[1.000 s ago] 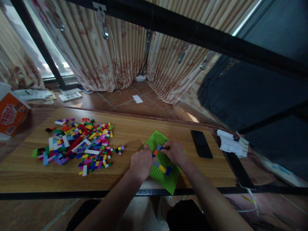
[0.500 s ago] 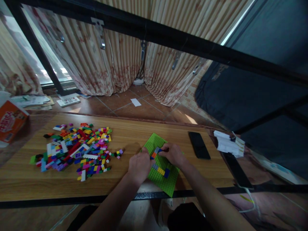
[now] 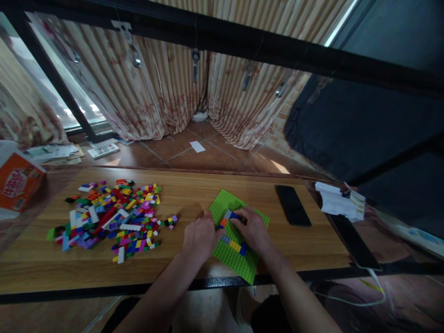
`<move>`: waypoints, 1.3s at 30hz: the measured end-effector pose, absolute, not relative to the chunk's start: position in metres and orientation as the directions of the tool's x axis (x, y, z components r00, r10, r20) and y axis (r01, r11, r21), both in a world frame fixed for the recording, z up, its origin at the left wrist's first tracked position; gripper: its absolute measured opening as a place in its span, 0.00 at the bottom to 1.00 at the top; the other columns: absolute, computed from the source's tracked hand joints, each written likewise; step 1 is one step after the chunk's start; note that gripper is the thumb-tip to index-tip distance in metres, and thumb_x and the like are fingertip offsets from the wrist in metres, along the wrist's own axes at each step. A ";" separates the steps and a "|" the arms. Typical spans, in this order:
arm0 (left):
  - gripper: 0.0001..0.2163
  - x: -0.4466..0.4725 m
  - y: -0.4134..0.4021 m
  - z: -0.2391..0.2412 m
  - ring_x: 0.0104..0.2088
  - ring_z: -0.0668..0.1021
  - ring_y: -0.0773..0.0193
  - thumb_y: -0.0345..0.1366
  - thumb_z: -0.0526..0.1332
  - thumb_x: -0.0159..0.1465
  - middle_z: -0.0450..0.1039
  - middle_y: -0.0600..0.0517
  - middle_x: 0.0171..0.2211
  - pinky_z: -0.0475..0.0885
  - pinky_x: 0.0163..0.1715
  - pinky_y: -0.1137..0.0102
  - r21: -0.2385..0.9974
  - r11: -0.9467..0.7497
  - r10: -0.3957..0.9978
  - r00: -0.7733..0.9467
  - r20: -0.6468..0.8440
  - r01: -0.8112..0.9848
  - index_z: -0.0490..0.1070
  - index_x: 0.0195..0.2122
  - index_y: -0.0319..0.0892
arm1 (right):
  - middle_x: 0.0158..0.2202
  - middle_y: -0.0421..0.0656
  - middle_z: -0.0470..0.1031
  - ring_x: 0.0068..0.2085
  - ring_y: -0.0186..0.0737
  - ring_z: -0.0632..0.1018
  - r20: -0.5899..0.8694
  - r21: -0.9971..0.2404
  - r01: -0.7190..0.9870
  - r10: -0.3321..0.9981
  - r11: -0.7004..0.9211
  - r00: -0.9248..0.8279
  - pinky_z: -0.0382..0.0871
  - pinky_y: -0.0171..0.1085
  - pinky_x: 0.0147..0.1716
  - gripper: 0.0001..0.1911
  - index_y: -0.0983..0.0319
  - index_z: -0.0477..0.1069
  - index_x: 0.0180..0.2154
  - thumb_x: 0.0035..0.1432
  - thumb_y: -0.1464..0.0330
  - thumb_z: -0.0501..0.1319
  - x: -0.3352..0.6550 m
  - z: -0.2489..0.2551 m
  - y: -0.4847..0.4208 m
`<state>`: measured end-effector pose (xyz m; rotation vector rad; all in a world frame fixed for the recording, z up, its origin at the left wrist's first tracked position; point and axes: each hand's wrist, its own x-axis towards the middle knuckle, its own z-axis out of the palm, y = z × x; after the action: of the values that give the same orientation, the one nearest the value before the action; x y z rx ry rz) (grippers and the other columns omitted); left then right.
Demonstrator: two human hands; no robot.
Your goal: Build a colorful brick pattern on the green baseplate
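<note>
A green studded baseplate (image 3: 239, 261) lies near the front edge of the wooden table (image 3: 187, 189). Several small bricks (image 3: 233, 244), grey, yellow, blue and orange, are stuck on it. My left hand (image 3: 200, 237) rests curled on the plate's left edge, fingers bent against it. My right hand (image 3: 253, 229) lies over the plate's middle, its fingertips pinched on a small blue brick (image 3: 234, 215) at the plate's upper part. A big heap of loose coloured bricks (image 3: 111, 215) is spread on the table to the left.
A black phone (image 3: 293, 205) lies right of the plate. Folded white papers (image 3: 340, 201) and a second dark phone (image 3: 354, 243) with a cable sit at the right end. An orange box (image 3: 17, 182) stands far left. Curtains and a tiled floor lie beyond.
My hands have stayed on the plate with only small finger shifts around the blue brick. The view has swung slightly; nothing else on the table has moved.
</note>
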<state>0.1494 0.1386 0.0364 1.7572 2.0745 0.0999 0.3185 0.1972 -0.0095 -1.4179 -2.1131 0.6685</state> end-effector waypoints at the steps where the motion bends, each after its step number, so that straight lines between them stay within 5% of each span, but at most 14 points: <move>1: 0.21 0.149 0.139 0.037 0.42 0.81 0.46 0.44 0.60 0.63 0.79 0.39 0.40 0.75 0.38 0.61 0.318 0.198 0.957 -0.112 -0.267 0.927 0.66 0.51 0.33 | 0.34 0.42 0.73 0.33 0.37 0.73 0.138 -0.648 0.684 0.934 0.336 -0.328 0.68 0.37 0.36 0.07 0.60 0.76 0.37 0.55 0.68 0.63 0.319 -0.010 0.196; 16: 0.19 0.137 0.141 0.035 0.40 0.81 0.48 0.47 0.59 0.62 0.79 0.41 0.35 0.73 0.35 0.62 0.304 0.186 0.966 -0.118 -0.229 0.935 0.68 0.46 0.37 | 0.40 0.46 0.77 0.40 0.42 0.77 0.150 -0.797 0.556 0.969 0.237 -0.198 0.70 0.41 0.43 0.13 0.62 0.76 0.43 0.56 0.67 0.60 0.345 -0.010 0.204; 24: 0.11 0.131 0.151 0.035 0.43 0.78 0.54 0.33 0.58 0.60 0.77 0.44 0.44 0.71 0.45 0.63 0.364 0.047 0.996 -0.018 -0.082 0.930 0.73 0.44 0.40 | 0.39 0.46 0.77 0.39 0.42 0.77 0.104 -0.822 0.534 0.974 0.198 -0.200 0.72 0.41 0.41 0.15 0.62 0.76 0.44 0.54 0.65 0.62 0.342 -0.007 0.195; 30: 0.20 0.124 0.160 0.024 0.47 0.76 0.59 0.22 0.54 0.57 0.77 0.49 0.45 0.67 0.53 0.64 0.451 -0.147 0.989 0.146 0.039 0.880 0.75 0.48 0.45 | 0.36 0.44 0.76 0.35 0.40 0.76 0.118 -0.760 0.607 0.967 0.234 -0.226 0.71 0.39 0.38 0.14 0.61 0.76 0.43 0.55 0.66 0.61 0.323 -0.003 0.187; 39: 0.25 0.122 0.167 0.019 0.49 0.74 0.58 0.18 0.53 0.52 0.77 0.51 0.45 0.66 0.54 0.62 0.475 -0.142 0.989 0.145 0.032 0.868 0.76 0.46 0.47 | 0.36 0.43 0.77 0.35 0.40 0.76 0.144 -0.588 0.756 0.957 0.286 -0.251 0.67 0.38 0.37 0.13 0.58 0.75 0.45 0.57 0.66 0.61 0.299 -0.003 0.177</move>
<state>0.1220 0.1672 0.0188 2.0849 1.7876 0.4875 0.2985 0.1769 -0.0032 -1.5316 -2.0846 0.5604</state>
